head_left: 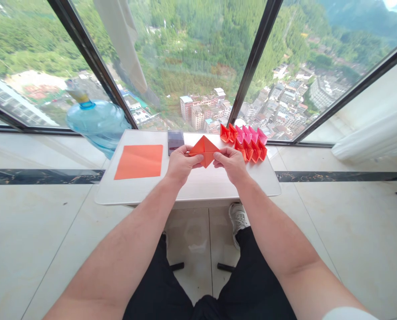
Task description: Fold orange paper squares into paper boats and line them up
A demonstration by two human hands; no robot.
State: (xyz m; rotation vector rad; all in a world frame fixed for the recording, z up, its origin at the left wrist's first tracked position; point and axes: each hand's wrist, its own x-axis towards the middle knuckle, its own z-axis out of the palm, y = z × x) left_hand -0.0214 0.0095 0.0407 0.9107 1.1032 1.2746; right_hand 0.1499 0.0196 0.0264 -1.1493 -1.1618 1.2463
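Note:
Both hands hold a folded orange paper (pixel 204 150) just above the small white table (pixel 198 189). My left hand (pixel 181 165) pinches its left edge with closed fingers. On the other side, my right hand (pixel 230 163) grips the right edge the same way. The paper forms a diamond shape with a crease across its middle. A flat orange sheet (pixel 139 161) lies on the table to the left of my left hand. Several folded orange and pink paper pieces (pixel 246 141) stand in rows at the table's back right, close to my right hand.
A small dark block (pixel 175 141) sits at the table's back edge. A blue water jug (pixel 96 122) lies on the floor at the left by the window. Tall glass panes with dark frames (pixel 254 58) rise just behind the table. A white shoe (pixel 238 218) shows under it.

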